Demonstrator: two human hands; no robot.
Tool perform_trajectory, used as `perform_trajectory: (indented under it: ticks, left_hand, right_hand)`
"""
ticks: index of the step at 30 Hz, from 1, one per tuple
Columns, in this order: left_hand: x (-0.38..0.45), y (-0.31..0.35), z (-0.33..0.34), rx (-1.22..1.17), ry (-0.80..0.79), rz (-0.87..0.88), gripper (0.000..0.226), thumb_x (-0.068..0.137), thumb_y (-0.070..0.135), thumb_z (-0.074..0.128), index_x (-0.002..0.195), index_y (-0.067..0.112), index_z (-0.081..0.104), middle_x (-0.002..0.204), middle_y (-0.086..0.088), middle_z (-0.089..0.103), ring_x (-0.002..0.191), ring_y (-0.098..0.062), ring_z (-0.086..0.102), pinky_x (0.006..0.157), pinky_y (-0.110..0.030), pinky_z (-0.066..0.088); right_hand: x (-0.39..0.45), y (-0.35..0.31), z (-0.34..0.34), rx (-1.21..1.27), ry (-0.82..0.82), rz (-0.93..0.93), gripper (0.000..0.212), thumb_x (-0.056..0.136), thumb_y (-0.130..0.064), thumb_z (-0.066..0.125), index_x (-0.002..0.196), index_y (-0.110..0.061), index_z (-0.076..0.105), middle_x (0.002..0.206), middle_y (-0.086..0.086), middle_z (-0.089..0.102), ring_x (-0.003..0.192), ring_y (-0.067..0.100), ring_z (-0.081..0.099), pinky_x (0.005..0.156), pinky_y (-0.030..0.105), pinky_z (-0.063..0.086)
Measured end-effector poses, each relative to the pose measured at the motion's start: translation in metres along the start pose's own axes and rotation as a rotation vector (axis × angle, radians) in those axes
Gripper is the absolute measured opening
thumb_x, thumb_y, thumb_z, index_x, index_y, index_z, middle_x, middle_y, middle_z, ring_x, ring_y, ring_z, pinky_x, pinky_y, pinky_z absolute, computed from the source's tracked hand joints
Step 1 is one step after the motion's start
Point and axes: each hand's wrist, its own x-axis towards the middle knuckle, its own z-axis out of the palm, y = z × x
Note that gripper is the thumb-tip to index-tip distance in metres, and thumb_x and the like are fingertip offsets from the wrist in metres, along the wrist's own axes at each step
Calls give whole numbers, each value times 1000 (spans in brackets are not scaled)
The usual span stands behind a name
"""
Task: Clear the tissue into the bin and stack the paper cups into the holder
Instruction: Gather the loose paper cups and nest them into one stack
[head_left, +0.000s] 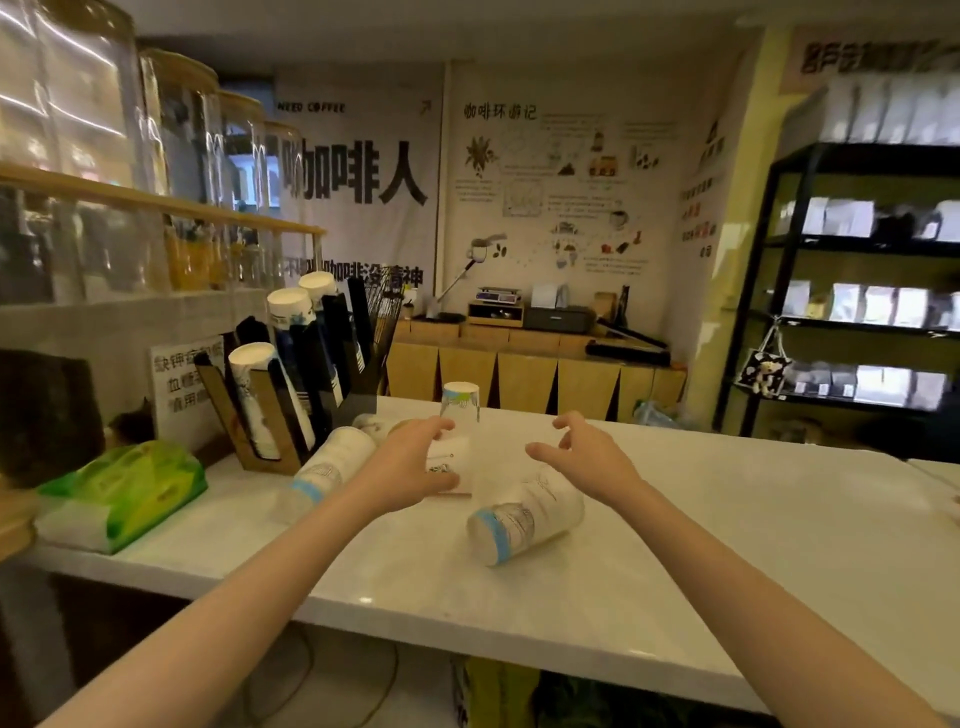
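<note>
Paper cups lie scattered on the white counter (675, 519). One white cup with a blue band (524, 517) lies on its side in the middle. Another lying cup (332, 465) rests at the foot of the cup holder (270, 415), which carries several stacks of cups. A small cup (460, 401) stands upside down further back. My left hand (410, 462) curls around a white cup (453, 457), its fingers touching it. My right hand (587, 457) hovers open just above the blue-banded cup. No loose tissue or bin shows.
A green tissue pack (122, 491) lies at the counter's left end. A printed sign (182, 384) stands behind the holder. Glass jars (182, 171) fill shelves at the upper left. A black shelf unit (857, 280) with bags stands at the right.
</note>
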Motion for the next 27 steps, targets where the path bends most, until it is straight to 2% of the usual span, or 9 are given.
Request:
perform_trajectory:
  ticks: [3,6,11,14,16,18,22,25,27]
  left_hand:
    - [25,-11,2,10,1,28,72,75,25,69,137,21,33,139,-4,44,125,-19,43,101,-32,38]
    - [48,-23,9,90,-28,74,75,75,28,70,138,21,31,143,-3,40,128,-20,41,103,-33,35]
    - [80,-44,33,260,-66,62,78,72,33,70,138,23,29,146,-4,35,130,-24,38,107,-40,36]
    - [92,-57,50,342,-119,39,81,72,34,68,140,21,26,146,-4,34,131,-24,35,104,-38,35]
    - [96,-67,61,361,-127,26,80,73,33,67,139,19,25,144,-5,36,129,-23,37,103,-38,36]
    - [98,-76,72,381,-94,28,78,74,30,66,140,19,24,144,-4,36,130,-23,37,105,-38,34]
    - [108,-84,84,389,-3,64,75,71,31,67,136,20,30,136,-4,43,122,-23,44,101,-37,36]
    - [115,-87,90,401,44,59,78,67,43,69,132,23,32,129,-3,46,115,-22,46,97,-35,37]
    - [118,-87,91,426,43,42,81,65,45,70,133,24,31,128,-3,45,115,-22,44,97,-35,36]
  right_hand:
    - [28,-1,-3,-105,-68,112,75,78,-63,49,132,-13,38,131,9,54,103,27,61,88,44,51]
    - [43,6,1,-152,-161,246,83,78,-68,43,138,-11,35,133,14,53,90,31,62,73,37,51]
    - [55,40,21,132,-453,643,108,64,-81,46,143,-11,23,133,29,47,104,45,61,78,49,51]
    - [71,54,37,274,-466,718,108,61,-77,56,141,-13,23,130,29,48,93,45,63,76,51,50]
    - [82,56,44,369,-425,691,95,64,-66,63,136,-15,30,125,23,50,86,42,62,76,51,52]
    - [93,52,43,451,-370,620,86,64,-58,69,130,-13,37,125,21,52,96,41,62,74,49,55]
    - [110,34,23,563,-128,280,68,71,-55,65,117,-6,54,105,13,67,91,28,67,78,42,57]
    - [113,22,16,555,140,10,77,69,-54,69,128,-11,44,112,-2,57,99,18,57,78,33,50]
    - [109,22,22,504,225,-130,79,66,-46,75,132,-19,39,115,-8,49,103,15,51,77,28,46]
